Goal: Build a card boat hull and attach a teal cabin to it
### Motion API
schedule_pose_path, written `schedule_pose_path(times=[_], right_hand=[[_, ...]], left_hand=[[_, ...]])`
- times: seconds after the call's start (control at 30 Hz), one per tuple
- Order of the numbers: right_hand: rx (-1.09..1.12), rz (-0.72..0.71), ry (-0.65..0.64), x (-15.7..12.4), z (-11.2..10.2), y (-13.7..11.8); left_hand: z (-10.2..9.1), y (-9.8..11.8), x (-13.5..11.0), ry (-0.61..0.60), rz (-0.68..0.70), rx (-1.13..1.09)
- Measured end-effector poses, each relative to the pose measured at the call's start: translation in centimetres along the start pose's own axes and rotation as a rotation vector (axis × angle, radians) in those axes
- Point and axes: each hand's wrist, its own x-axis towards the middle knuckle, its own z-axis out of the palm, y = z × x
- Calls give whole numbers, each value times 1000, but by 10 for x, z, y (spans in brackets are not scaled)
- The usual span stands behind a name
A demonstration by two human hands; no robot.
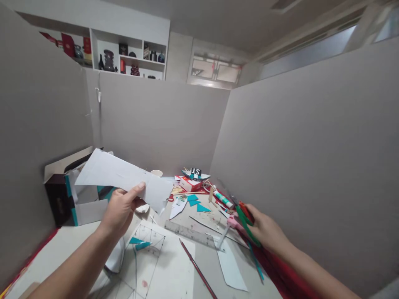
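Note:
My left hand (121, 207) is raised over the table and pinches a white sheet of paper (124, 176) by its lower edge, thumb on top. The sheet tilts up to the left, in front of an open cardboard box (67, 195). My right hand (264, 230) is low at the right, fingers closed round the red and green handles of a pair of scissors (245, 218), close to the grey partition. Between the hands a clear ruler (190, 234) lies on the table, with a red pencil (196, 268) below it.
Grey partition walls (299, 158) close in the table on three sides. Teal paper cut-offs (195, 201), a red box (190, 183), a glue tube (222, 198), a paper cup (156, 172) and white scraps (230, 268) litter the far and middle table. A drawn sheet (146, 249) lies near me.

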Motion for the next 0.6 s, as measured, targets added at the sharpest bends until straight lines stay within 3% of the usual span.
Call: schedule_pose_path(times=[0.1,0.2,0.3,0.43,0.6], right_hand=[[415,-91,72,-5,-5,-41],[811,-157,-98,-14,-7,-95],[1138,-353,-258,-23,-2,-147],[1280,-459,-373,-25,17,-191],[1365,-481,-419,-20,36,-215]], left_hand=[[1,1,-1,8,10,-33],[2,3,-2,18,27,-40],[2,9,-3,39,63,-98],[3,20,-4,61,135,-143],[-3,36,-8,96,254,-95]])
